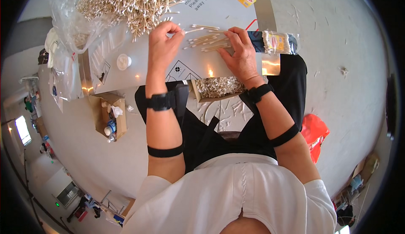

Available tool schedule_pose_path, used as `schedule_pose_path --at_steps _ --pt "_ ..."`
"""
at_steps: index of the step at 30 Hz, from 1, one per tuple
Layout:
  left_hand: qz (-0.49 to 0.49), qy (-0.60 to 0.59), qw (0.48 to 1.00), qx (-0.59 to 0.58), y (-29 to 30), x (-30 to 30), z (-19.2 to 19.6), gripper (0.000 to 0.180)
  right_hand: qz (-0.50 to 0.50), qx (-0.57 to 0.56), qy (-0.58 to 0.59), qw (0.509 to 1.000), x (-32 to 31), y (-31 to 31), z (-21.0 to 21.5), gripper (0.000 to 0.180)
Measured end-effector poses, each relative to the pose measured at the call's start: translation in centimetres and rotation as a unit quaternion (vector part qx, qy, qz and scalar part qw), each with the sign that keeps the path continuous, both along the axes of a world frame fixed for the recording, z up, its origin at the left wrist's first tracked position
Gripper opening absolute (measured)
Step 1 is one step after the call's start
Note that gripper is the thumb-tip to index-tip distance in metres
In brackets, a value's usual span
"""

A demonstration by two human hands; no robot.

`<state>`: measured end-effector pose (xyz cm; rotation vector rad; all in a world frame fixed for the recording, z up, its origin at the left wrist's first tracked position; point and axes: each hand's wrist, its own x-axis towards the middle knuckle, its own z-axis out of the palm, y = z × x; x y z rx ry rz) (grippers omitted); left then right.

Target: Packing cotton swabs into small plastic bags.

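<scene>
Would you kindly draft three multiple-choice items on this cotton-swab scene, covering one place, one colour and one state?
1. Where is the big loose heap of wooden-stick cotton swabs?
A. far end of the grey table
B. on the floor
C. on the lap

2. What colour are the wrist bands?
A. white
B. black
C. red

3. What is the right hand doing?
A. hanging idle
B. pressing on a small row of swabs
C. gripping a bottle

Key: 1 A, the heap lies at the table's far end. 2 B, both bands are black. 3 B, its fingers rest on the row, while the left hand pinches one swab.
</scene>
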<state>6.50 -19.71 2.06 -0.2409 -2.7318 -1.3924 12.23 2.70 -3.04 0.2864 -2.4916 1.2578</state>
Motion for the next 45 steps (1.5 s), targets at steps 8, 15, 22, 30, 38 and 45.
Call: schedule_pose_path --at_steps 8,15,22,30,38,45 --pt "-0.097 -0.204 0.964 0.141 0.2 8.5 3.4 0.008 -0.002 -0.013 -0.013 1.0 0.0 0.0 0.1 0.047" --pt "-0.009 -0.161 0.987 0.015 0.7 7.2 0.9 0.008 -0.003 -0.015 -0.013 1.0 0.1 0.1 0.1 0.047" --pt "-0.019 0.041 0.975 -0.217 3.1 1.8 -1.1 0.031 -0.009 -0.024 -0.009 1.0 0.0 -0.1 -0.1 0.046" --pt "0.068 -0.056 0.967 -0.24 3.3 3.6 -0.9 0.034 0.008 -0.038 -0.025 0.999 0.2 0.1 -0.1 0.032" --pt "0.157 0.123 0.977 0.075 4.3 4.3 -5.6 0.039 0.012 0.043 0.03 0.999 0.2 0.0 0.6 0.027" --pt "0.044 0.157 0.987 -0.013 6.9 0.5 -5.5 0.022 0.031 0.021 0.025 0.999 -0.1 -0.4 0.2 0.021"
